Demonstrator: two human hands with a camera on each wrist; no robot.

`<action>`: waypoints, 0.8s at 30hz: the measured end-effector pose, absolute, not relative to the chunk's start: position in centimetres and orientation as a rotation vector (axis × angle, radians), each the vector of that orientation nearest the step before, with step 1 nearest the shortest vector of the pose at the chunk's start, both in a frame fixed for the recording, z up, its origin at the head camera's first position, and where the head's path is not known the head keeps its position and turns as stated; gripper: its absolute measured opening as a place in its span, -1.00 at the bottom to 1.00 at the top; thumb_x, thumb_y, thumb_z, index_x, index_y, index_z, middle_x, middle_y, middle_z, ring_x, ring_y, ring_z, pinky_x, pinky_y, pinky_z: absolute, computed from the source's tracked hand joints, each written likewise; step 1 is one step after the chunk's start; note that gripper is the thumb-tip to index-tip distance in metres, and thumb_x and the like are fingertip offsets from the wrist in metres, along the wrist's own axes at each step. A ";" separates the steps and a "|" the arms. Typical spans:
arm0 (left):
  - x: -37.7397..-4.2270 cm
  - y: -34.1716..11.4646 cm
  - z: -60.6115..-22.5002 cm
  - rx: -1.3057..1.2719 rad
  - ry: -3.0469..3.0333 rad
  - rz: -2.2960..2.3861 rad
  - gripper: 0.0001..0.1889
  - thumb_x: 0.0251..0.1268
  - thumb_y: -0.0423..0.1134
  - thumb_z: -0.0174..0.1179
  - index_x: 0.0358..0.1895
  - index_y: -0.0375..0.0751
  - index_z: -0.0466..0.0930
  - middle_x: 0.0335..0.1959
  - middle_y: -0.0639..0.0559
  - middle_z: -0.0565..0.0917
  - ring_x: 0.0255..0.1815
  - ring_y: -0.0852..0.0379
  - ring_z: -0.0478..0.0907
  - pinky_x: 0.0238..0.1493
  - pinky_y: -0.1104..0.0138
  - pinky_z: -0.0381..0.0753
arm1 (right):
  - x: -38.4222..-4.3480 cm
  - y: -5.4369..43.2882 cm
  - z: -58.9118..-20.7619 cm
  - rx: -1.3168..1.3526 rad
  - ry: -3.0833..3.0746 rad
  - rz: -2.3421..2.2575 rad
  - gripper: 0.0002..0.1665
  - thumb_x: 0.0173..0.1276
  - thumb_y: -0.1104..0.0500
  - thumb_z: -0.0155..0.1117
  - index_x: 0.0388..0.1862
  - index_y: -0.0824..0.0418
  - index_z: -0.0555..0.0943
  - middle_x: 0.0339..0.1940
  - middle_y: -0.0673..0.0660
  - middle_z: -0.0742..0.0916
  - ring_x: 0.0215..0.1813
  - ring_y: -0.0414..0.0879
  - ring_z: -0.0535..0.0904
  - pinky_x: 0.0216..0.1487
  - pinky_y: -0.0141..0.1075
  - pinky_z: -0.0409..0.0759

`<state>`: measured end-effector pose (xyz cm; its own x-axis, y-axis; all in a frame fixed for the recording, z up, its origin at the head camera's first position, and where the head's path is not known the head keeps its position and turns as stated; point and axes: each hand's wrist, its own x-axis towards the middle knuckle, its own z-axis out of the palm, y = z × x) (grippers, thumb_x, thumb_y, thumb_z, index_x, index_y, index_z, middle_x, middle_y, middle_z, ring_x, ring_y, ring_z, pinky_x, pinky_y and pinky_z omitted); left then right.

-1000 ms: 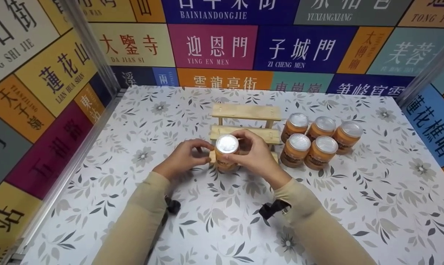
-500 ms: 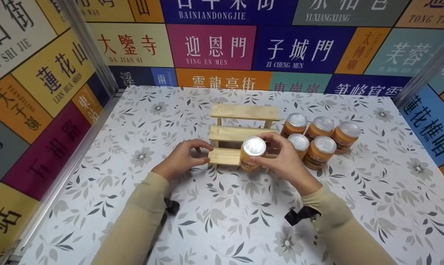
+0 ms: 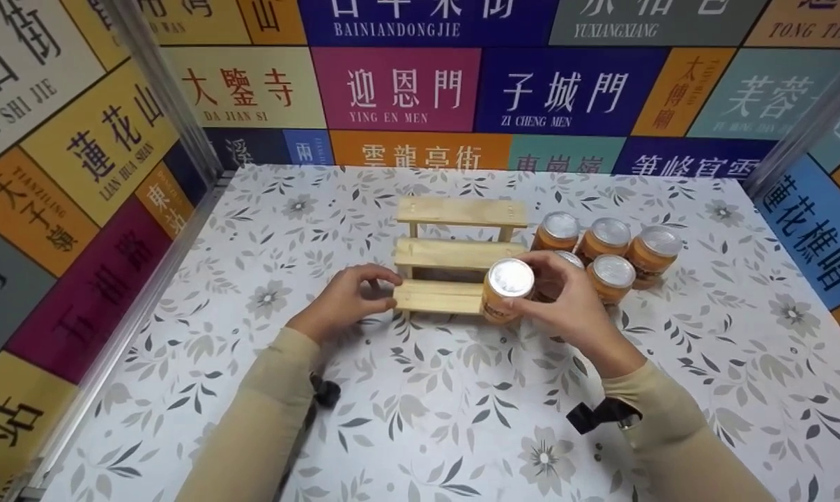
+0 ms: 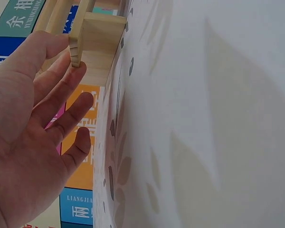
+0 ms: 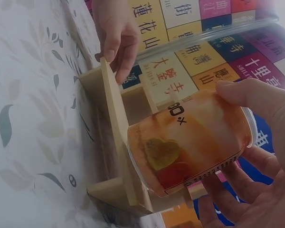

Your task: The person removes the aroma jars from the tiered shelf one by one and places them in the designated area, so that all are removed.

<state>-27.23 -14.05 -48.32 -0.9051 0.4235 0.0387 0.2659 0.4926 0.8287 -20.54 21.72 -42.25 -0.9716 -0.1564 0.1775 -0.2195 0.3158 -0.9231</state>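
A three-tier wooden step stand [image 3: 439,298] is on the table, and my left hand [image 3: 346,300] pinches the left end of its lowest step. The left wrist view shows the thumb and a finger of that hand at the end of the step [image 4: 76,42], the other fingers spread. My right hand [image 3: 576,307] grips an orange can [image 3: 498,304] with a silver lid around its side, at the right end of the lowest step. In the right wrist view the base of the can [image 5: 190,142] is close to the board; whether it touches is hard to tell.
Several more orange cans with silver lids [image 3: 658,252] stand in a group right of the stand; one is partly hidden behind my right hand. The table [image 3: 426,432] has a leaf-patterned cover. A colourful sign-covered wall [image 3: 406,90] rises behind it.
My right hand has moved the can rightward along the lowest step, from its left end to its right end. The left hand has stayed at the stand's left end.
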 end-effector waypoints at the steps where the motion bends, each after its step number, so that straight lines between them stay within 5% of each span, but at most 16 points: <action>1: -27.2 -14.1 -48.3 0.605 2.567 1.375 -0.66 0.23 -0.27 0.46 0.07 0.04 0.74 0.16 0.12 0.72 0.07 0.06 0.66 0.29 0.12 0.56 | -20.5 21.9 -42.2 0.361 -2.489 1.782 -0.26 0.09 0.27 0.67 0.27 0.21 0.58 0.11 0.15 0.70 0.08 -0.02 0.65 0.09 -0.34 0.63; 24: -27.2 -14.1 -48.4 0.588 2.567 1.373 -0.66 0.23 -0.26 0.46 0.07 0.08 0.74 0.16 0.14 0.72 0.09 0.09 0.67 0.33 0.14 0.55 | -18.7 27.8 -39.2 0.254 -2.382 1.777 -0.31 0.20 0.34 0.57 0.31 0.27 0.54 0.10 0.02 0.66 0.11 -0.16 0.59 0.07 -0.48 0.59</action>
